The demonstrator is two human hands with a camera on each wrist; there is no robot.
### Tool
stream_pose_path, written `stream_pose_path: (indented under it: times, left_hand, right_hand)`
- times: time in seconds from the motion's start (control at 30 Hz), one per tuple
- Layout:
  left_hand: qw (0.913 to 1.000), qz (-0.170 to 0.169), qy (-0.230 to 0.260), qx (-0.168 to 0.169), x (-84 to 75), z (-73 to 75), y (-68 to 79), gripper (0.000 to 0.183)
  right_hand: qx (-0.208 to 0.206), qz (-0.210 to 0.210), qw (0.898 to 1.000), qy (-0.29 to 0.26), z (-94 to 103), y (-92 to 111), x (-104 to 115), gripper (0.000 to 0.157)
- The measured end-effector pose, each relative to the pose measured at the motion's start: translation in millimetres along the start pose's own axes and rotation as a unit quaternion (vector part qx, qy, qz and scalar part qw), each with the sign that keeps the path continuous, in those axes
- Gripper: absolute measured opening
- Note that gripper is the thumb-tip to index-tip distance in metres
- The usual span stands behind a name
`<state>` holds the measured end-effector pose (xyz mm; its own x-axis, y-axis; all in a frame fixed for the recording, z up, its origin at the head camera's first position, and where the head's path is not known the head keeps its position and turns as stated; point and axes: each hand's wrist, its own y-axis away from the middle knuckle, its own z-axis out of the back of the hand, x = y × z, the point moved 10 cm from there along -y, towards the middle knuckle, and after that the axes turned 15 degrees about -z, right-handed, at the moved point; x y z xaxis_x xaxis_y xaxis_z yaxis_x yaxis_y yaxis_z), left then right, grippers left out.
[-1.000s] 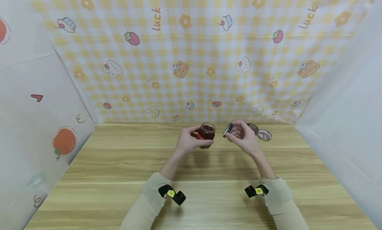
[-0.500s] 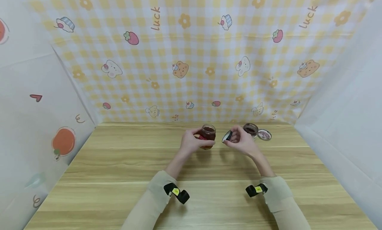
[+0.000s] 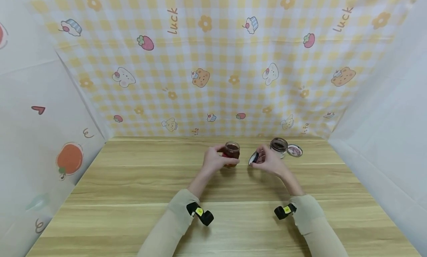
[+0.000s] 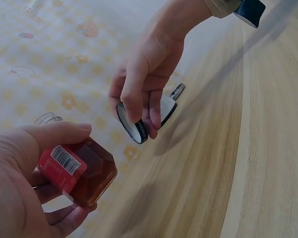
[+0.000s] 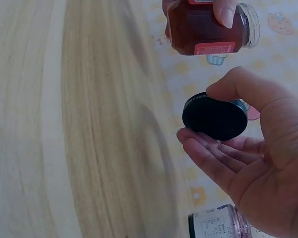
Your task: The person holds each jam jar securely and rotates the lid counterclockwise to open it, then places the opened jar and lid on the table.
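My left hand grips a glass jar of reddish-brown contents with a red label, its mouth uncovered. In the left wrist view the label on the jar carries a barcode, and the thumb lies across the glass. To the right, my right hand pinches a round black jar lid between thumb and fingers. Seen from the right wrist, the lid turns its black top to the camera; its pale inside shows in the left wrist view. Jar and lid are apart, with a small gap between them.
Just beyond my right hand stands a second uncovered glass jar with a pale label and dark contents. Beside it a lid lies with a patterned face up. A checked cloth hangs behind the wooden table.
The right hand has come down and slightly nearer with the black lid, uncovering more of the second jar behind it. The left hand and its jar have lowered slightly.
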<state>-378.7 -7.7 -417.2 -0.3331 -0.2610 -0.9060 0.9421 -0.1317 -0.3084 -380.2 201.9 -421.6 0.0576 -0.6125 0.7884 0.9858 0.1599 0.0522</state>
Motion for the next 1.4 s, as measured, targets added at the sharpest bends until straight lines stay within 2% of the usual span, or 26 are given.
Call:
stream_pose_path:
  times: [0.3, 0.47, 0.77, 1.2, 1.4]
  left_hand:
    - [0.9996, 0.019, 0.022, 0.001, 9.6, -5.9, -0.6, 0.059]
    - [0.9990, 0.039, 0.023, -0.004, 16.0, -6.5, 0.4, 0.059]
    - [0.9993, 0.037, 0.009, -0.005, 21.0, -8.8, 1.0, 0.053]
    - [0.9985, 0.053, 0.011, -0.006, 28.0, -12.0, -5.6, 0.057]
    - [0.9975, 0.062, -0.031, -0.012, 30.3, -11.1, -11.3, 0.058]
  right_hand:
    - [-0.011, -0.002, 0.999, 0.044, -4.7, -4, -7, 0.046]
    - [-0.011, -0.015, 0.999, 0.050, -5.5, -6, -11, 0.047]
    - [-0.025, -0.035, 0.996, 0.077, -1.0, -9, -21, 0.043]
    - [-0.048, -0.049, 0.984, 0.163, -0.6, -14, -24, 0.046]
    - [-0.055, -0.064, 0.979, 0.184, -0.3, -18, -29, 0.046]
